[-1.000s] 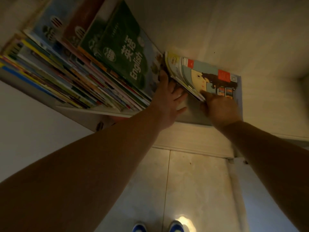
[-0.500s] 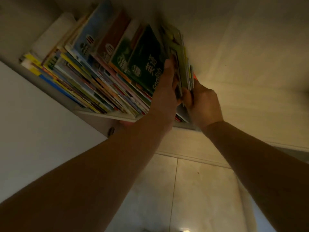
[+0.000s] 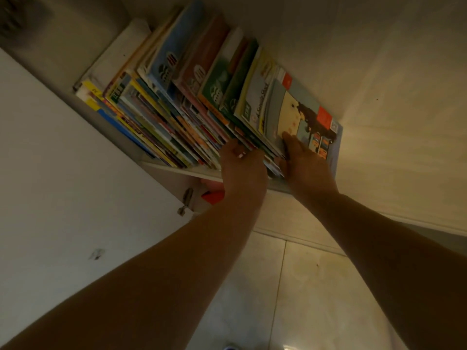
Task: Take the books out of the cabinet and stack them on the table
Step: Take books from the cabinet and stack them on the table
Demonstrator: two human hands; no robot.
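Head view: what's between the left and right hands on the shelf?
Head view: between left hand and right hand, lower edges of several leaning books; no bare gap.

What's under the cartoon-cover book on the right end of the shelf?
Behind the cartoon-cover book, thin books lean in a packed row. Its lower edge is covered by the right hand, so what it rests on cannot be seen.

Dim warm light falls on pale walls [image 3: 404, 84], a white door panel [image 3: 63, 173] and a tiled floor [image 3: 316, 286].
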